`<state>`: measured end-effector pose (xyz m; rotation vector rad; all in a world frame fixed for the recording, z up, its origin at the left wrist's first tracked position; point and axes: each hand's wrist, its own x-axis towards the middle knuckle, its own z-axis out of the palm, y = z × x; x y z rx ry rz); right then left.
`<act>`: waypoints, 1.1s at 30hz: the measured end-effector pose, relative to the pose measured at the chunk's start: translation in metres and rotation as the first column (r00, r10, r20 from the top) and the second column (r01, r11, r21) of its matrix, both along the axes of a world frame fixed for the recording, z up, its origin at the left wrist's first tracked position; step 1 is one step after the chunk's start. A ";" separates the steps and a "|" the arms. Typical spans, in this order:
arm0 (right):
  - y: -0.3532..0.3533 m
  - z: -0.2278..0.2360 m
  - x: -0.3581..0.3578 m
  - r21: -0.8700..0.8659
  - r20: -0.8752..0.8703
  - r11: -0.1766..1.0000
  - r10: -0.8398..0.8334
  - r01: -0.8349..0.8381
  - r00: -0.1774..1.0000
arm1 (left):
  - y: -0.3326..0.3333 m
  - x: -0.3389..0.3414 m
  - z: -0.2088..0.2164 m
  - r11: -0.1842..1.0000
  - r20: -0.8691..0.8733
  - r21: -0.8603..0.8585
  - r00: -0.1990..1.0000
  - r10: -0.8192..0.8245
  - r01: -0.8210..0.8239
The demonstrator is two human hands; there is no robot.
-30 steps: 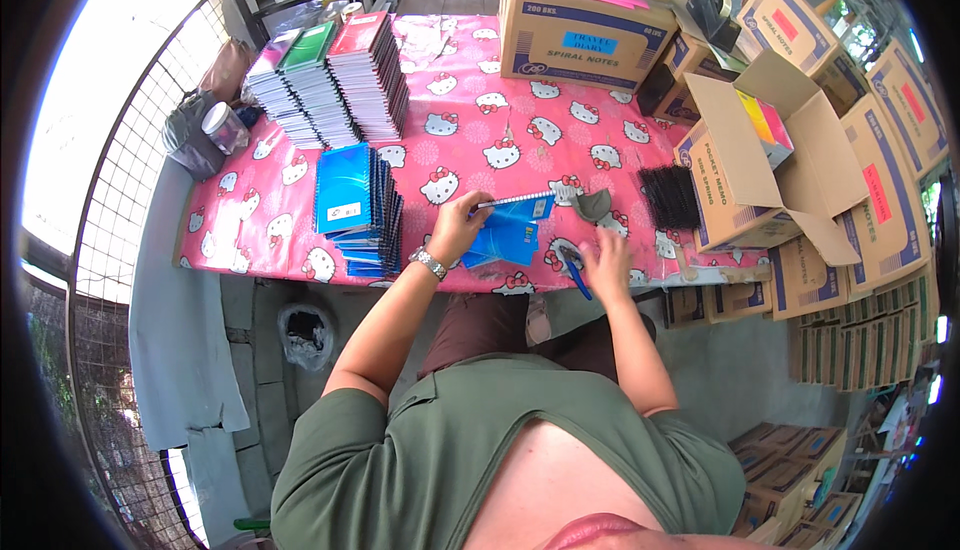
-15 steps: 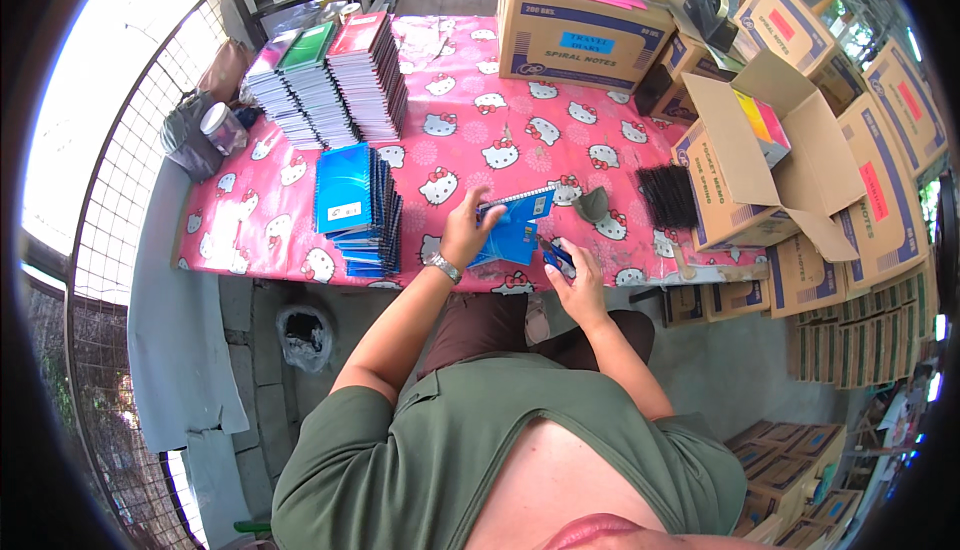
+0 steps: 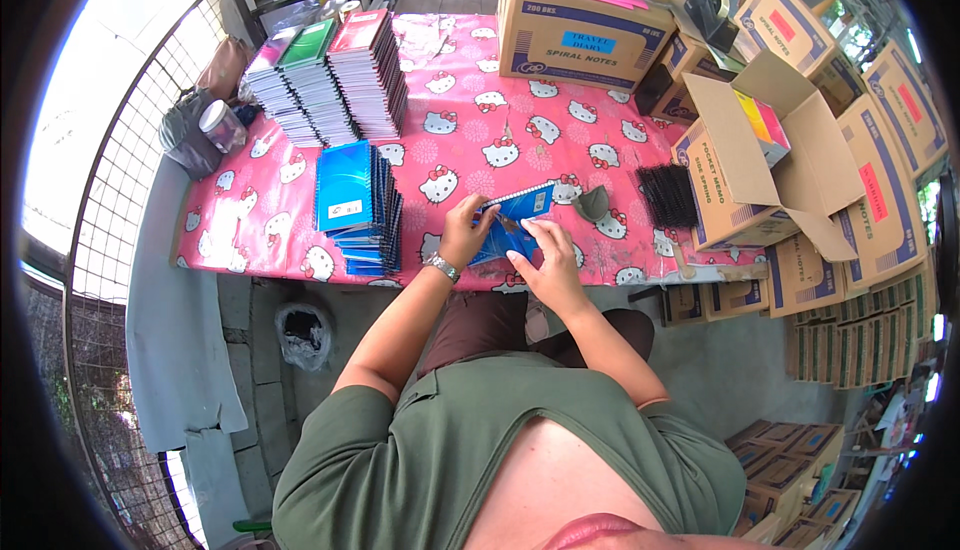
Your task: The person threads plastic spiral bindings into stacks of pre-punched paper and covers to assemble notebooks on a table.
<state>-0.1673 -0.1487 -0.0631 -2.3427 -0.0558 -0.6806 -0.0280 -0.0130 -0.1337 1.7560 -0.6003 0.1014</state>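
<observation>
At the table's near edge a blue spiral notebook [image 3: 538, 202] lies tilted, its spiral edge turned away from me. My left hand [image 3: 466, 236] is closed on the notebook's left end, thumb and fingers near the spiral. Over the notebook, my right hand [image 3: 549, 258] is closed round small blue-handled pliers [image 3: 510, 224], mostly hidden by the fingers, with the jaws close to my left fingertips. To the left stands a stack of blue notebooks [image 3: 345, 190]. A dark green cloth-like piece [image 3: 592, 203] lies just right of the notebook.
Stacks of red notebooks [image 3: 372, 75] and green notebooks [image 3: 310, 45] stand at the far left. Black spiral wires [image 3: 667, 197] lie in a bundle beside an open carton [image 3: 740, 165]. A large closed carton [image 3: 585, 35] occupies the back. The pink tablecloth [image 3: 440, 155] shows between them.
My right hand has moved left and up over the notebook, bringing the pliers to the spiral end near my left fingers. My left hand has barely shifted.
</observation>
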 end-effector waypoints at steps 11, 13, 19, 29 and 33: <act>0.002 -0.013 0.015 0.304 -0.231 0.952 0.081 -0.007 0.969 | -0.005 -0.010 0.003 0.993 -0.035 -0.119 0.999 0.014 -0.018; 0.001 -0.018 0.015 0.738 -0.316 0.673 0.294 0.039 0.902 | -0.002 -0.008 0.002 0.995 0.058 -0.095 0.997 0.046 -0.040; -0.030 -0.027 0.000 0.652 -0.238 0.758 0.226 -0.017 0.945 | 0.042 -0.023 0.076 0.962 0.133 -0.081 0.954 0.270 -0.261; -0.169 -0.084 0.009 -0.263 -0.108 0.900 -0.385 0.347 0.916 | 0.188 -0.001 0.149 0.480 0.298 0.420 0.616 0.729 -0.770; -0.242 -0.083 0.033 -0.524 -0.198 0.560 -0.813 0.641 0.548 | 0.192 -0.001 0.139 0.557 0.277 0.412 0.681 0.678 -0.721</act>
